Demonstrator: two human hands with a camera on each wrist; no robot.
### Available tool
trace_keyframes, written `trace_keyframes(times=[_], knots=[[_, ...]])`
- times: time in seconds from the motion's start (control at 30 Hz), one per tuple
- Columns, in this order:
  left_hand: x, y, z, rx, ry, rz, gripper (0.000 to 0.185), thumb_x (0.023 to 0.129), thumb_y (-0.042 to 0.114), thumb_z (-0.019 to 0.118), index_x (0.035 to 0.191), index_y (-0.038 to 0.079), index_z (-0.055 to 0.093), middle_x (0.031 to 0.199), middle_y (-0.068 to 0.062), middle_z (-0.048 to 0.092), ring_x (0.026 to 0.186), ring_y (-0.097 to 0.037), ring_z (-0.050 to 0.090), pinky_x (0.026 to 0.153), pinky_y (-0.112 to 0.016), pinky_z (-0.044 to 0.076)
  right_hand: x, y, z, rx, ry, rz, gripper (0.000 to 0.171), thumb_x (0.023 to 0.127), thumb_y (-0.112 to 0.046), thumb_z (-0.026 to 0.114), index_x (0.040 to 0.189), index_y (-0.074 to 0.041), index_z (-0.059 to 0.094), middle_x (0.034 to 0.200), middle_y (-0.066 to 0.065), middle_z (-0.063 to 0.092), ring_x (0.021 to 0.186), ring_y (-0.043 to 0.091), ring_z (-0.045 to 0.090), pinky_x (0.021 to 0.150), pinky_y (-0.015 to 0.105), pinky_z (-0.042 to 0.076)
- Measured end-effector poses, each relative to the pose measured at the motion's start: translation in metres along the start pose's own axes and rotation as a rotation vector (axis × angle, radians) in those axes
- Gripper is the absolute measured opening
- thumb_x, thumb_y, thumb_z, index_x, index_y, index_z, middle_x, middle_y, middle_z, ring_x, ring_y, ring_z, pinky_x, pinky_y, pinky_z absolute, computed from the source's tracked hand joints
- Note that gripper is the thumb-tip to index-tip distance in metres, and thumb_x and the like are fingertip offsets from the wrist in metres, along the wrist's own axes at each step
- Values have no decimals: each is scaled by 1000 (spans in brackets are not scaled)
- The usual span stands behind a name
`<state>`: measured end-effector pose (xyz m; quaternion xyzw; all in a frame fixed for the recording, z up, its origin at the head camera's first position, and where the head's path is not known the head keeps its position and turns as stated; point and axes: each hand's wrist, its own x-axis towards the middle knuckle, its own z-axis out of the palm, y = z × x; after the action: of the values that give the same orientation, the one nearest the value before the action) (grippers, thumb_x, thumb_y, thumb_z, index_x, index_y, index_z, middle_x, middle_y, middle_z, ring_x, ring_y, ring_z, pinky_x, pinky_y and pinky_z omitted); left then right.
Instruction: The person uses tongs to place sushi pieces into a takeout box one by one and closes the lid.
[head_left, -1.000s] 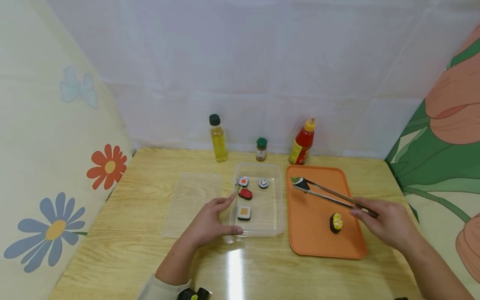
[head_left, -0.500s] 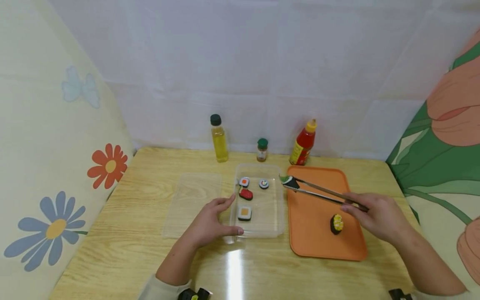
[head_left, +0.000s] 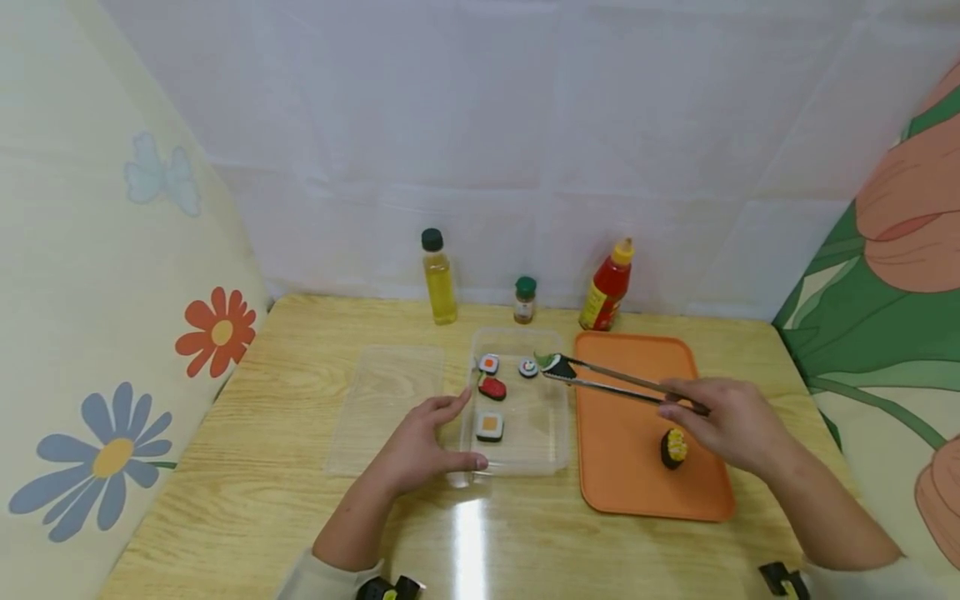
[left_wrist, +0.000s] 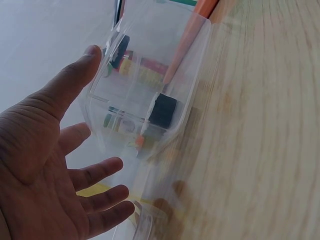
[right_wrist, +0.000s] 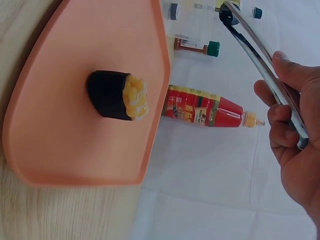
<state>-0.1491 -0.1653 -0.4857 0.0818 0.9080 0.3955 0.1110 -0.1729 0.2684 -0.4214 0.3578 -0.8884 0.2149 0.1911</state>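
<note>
My right hand [head_left: 731, 421] holds metal tongs [head_left: 615, 374] between thumb and fingers. A black-wrapped sushi piece with a green top [head_left: 558, 367] is gripped in the tongs' tips, over the right side of the clear plastic box [head_left: 528, 429]. In the box lie a red-topped sushi [head_left: 492, 388], a roll with an orange square centre [head_left: 490, 425], and two smaller rolls along the far side. My left hand [head_left: 420, 446] is spread at the box's left wall, thumb at the near corner. The left wrist view shows its fingers [left_wrist: 100, 171] extended, beside the box.
An orange tray [head_left: 630, 483] right of the box bears a yellow-topped sushi [head_left: 673, 447]. A clear lid [head_left: 386, 408] lies on the left. Along the back stand an oil bottle [head_left: 439, 287], a small green-capped jar [head_left: 524, 302] and a red sauce bottle [head_left: 607, 287].
My right hand has moved left, carrying the tongs and the green-topped sushi from over the tray to over the box's right side. The left hand has stayed in place.
</note>
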Motion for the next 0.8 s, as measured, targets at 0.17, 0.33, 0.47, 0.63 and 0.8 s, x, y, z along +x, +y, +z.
trace_keyframes(times=[0.17, 0.33, 0.47, 0.63, 0.8], knots=[[1, 0, 0, -4, 0, 1, 107, 68, 59, 92, 159, 31, 42, 157, -17, 44, 145, -44, 38, 116, -62, 32, 5, -2, 7, 38, -10, -19, 37, 78, -10, 90, 113, -3, 80, 86, -1, 77, 63, -5, 55, 53, 18, 46], [1, 0, -1, -9, -3, 5, 107, 68, 59, 92, 159, 31, 42, 157, -18, 43, 145, -44, 38, 116, -62, 32, 9, -2, 13, 48, -27, -32, 37, 79, -9, 89, 114, -3, 79, 86, -2, 77, 64, -4, 57, 53, 20, 47], [1, 0, -1, -13, 0, 7, 107, 68, 58, 93, 159, 31, 42, 157, -18, 44, 145, -44, 38, 116, -62, 32, 13, -2, 17, 48, -66, -21, 35, 80, -11, 88, 114, -4, 79, 87, -2, 77, 65, -3, 59, 53, 19, 48], [1, -1, 0, -12, -2, -2, 107, 68, 57, 93, 158, 32, 42, 157, -17, 44, 145, -44, 38, 116, -62, 33, 18, -2, 20, 68, -105, -30, 32, 84, -12, 87, 114, -4, 79, 92, 0, 79, 70, 3, 69, 55, 19, 51], [0, 0, 0, -11, -5, -10, 107, 68, 58, 93, 159, 33, 42, 158, -17, 43, 145, -44, 37, 116, -63, 32, 25, -1, 21, 67, -142, -45, 29, 87, -14, 84, 115, -6, 79, 93, -2, 78, 74, 8, 73, 59, 22, 55]])
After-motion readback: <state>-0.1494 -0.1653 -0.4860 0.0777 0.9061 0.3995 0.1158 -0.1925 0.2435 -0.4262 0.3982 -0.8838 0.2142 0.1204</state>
